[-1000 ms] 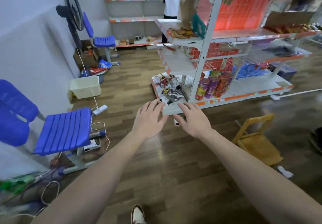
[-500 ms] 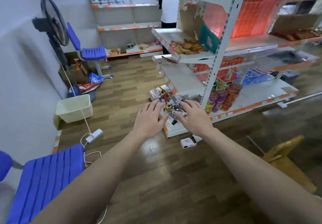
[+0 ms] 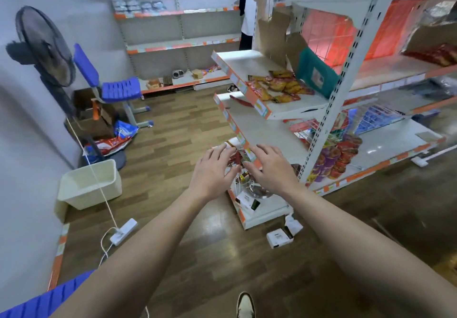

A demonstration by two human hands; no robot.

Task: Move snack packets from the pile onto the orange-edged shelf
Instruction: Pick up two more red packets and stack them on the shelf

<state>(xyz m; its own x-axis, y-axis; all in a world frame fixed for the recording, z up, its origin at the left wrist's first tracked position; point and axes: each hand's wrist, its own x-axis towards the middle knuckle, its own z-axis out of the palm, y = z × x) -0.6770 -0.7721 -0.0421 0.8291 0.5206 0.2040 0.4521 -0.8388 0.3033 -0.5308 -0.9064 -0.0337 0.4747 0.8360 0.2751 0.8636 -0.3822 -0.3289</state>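
Both my arms reach forward toward the end of a white shelf unit. My left hand (image 3: 212, 171) and my right hand (image 3: 269, 166) hover side by side, fingers spread, over a pile of snack packets (image 3: 236, 155) on the bottom shelf; both hands hold nothing. The hands hide much of the pile. Above it an orange-edged shelf (image 3: 262, 133) stands bare apart from one red packet (image 3: 241, 100) at its far end. A higher orange-edged shelf (image 3: 237, 76) carries several orange and red snack packets (image 3: 278, 87).
Cup noodle tubs (image 3: 333, 160) stack on the bottom shelf to the right. Small white boxes (image 3: 279, 237) lie on the wooden floor by the shelf corner. To the left are a white bin (image 3: 90, 184), a power strip (image 3: 123, 231), blue chairs (image 3: 116, 89) and a fan (image 3: 45, 45). A person (image 3: 247, 21) stands behind.
I have moved closer to the shelf unit and both hands have advanced over the snack pile on the bottom shelf. The blue chair and wooden stool have slid out of view.
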